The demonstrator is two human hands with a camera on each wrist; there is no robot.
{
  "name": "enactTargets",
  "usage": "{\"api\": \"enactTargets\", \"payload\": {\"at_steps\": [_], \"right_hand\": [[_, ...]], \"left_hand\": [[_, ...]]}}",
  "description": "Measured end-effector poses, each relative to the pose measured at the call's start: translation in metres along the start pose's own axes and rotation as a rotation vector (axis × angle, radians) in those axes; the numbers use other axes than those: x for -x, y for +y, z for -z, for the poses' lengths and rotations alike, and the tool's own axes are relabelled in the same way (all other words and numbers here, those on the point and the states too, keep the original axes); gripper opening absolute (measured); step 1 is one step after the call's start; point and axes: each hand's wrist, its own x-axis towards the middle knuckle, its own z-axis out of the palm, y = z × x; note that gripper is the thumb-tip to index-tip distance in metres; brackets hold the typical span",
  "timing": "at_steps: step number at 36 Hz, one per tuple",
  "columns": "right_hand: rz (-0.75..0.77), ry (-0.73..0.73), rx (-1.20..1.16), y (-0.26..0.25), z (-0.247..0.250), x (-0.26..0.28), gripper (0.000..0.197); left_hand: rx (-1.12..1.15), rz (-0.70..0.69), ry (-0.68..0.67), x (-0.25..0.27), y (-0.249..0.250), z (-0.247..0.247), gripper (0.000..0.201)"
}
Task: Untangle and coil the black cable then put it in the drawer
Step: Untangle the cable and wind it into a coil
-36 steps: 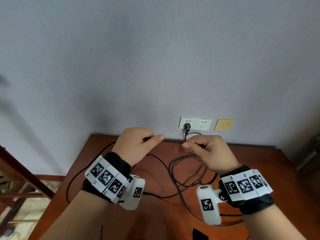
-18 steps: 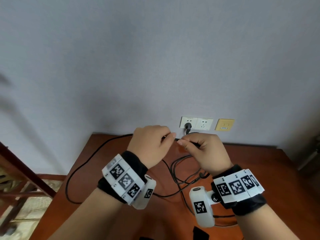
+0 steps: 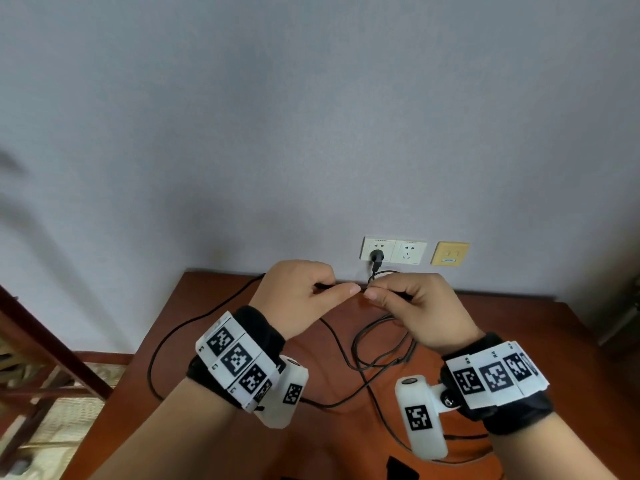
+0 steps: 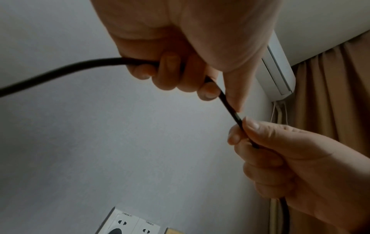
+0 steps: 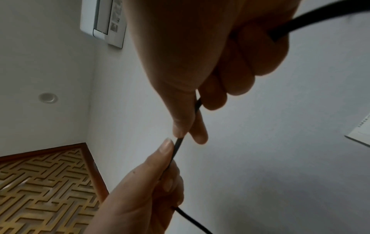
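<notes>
The black cable [image 3: 360,355] lies in tangled loops on the brown table [image 3: 214,327], and one long loop [image 3: 152,362] runs off to the left. Both hands are raised above the table's far edge, thumbs almost meeting. My left hand [image 3: 341,289] grips a stretch of cable, fingers curled round it [image 4: 176,69]. My right hand [image 3: 375,294] pinches the same cable [image 5: 178,147] between thumb and forefinger, a short straight length spanning the two. The cable's plug [image 3: 376,259] sits in the wall socket [image 3: 394,251]. No drawer is in view.
A yellow wall plate [image 3: 449,253] is right of the socket. A dark wooden frame [image 3: 41,344] stands left of the table over a patterned floor. A small black object [image 3: 401,469] lies at the table's near edge. The wall is just behind the hands.
My left hand has moved right along the cable until it nearly touches the right hand. The left stretch of cable has lifted with it. The right hand has barely shifted.
</notes>
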Motion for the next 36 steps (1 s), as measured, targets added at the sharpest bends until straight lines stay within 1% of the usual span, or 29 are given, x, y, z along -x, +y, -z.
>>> {"api": "enactTargets", "payload": {"at_steps": [3,5,7,9,11,17,21,24,26,28,29,31,33,35,36], "right_hand": [[-0.092,-0.03,-0.039,0.002,0.003,-0.001,0.012],[-0.165,-0.105,-0.035,0.003,0.006,-0.001,0.012],[-0.217,-0.189,-0.022,0.004,0.009,-0.002,0.011],[-0.262,-0.224,-0.006,0.007,0.011,-0.003,0.011],[-0.28,-0.21,0.002,0.01,0.014,-0.004,0.01],[-0.267,-0.155,-0.025,0.014,0.024,-0.001,0.014],[-0.233,-0.111,-0.02,0.018,0.027,0.003,0.018],[-0.168,-0.08,0.052,0.015,0.026,0.004,0.012],[-0.129,-0.061,0.109,0.014,0.023,0.003,0.013],[-0.091,-0.055,0.163,0.013,0.018,0.003,0.013],[-0.071,-0.05,0.182,0.012,0.016,0.002,0.013],[-0.033,-0.031,0.194,0.009,0.012,0.002,0.012],[0.011,-0.015,0.205,0.004,0.006,0.002,0.011],[0.07,-0.035,0.228,-0.001,-0.001,0.001,0.013],[0.097,-0.05,0.242,-0.003,-0.004,0.001,0.018]], "left_hand": [[-0.017,-0.006,0.004,0.001,-0.002,0.003,0.047],[-0.069,-0.049,-0.002,0.001,-0.003,0.006,0.044],[-0.111,-0.114,-0.002,0.0,-0.004,0.008,0.044],[-0.113,-0.16,0.019,-0.002,-0.007,0.009,0.044],[-0.101,-0.162,0.042,-0.004,-0.01,0.011,0.043],[-0.094,-0.106,0.078,-0.003,-0.021,0.021,0.045],[-0.116,-0.078,0.075,0.0,-0.027,0.024,0.043],[-0.16,-0.049,0.088,0.003,-0.031,0.021,0.041],[-0.249,0.02,0.094,0.002,-0.031,0.017,0.039],[-0.331,0.103,0.066,0.002,-0.026,0.013,0.031],[-0.343,0.122,0.057,0.002,-0.024,0.011,0.028],[-0.335,0.12,0.033,0.003,-0.017,0.005,0.037],[-0.298,0.076,-0.022,0.004,-0.009,-0.002,0.049],[-0.241,0.008,-0.106,0.007,0.003,-0.014,0.05],[-0.221,-0.011,-0.139,0.008,0.01,-0.02,0.048]]}}
